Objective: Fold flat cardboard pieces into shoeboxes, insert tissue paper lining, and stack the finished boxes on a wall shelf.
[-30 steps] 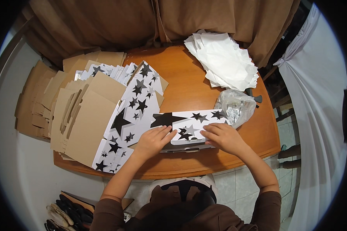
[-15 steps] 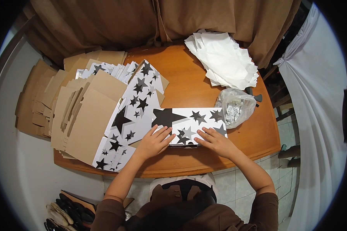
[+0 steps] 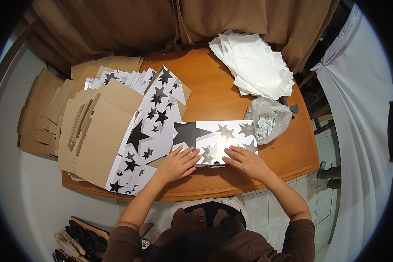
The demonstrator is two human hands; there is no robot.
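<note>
left hand: the left hand [image 3: 177, 163] lies flat, grip wide, fingers spread on the near left edge of the white star-printed cardboard box [image 3: 214, 137]
right hand: the right hand [image 3: 247, 161] presses flat, grip wide, on the box's near right edge
box: lying flat near the near edge of the round wooden desk [image 3: 214, 94]
left: stack of brown cardboard blanks [image 3: 96, 131]
far right: pile of white paper sheets [image 3: 253, 65]; crumpled clear plastic bag [image 3: 268, 122] just right of the box
</note>
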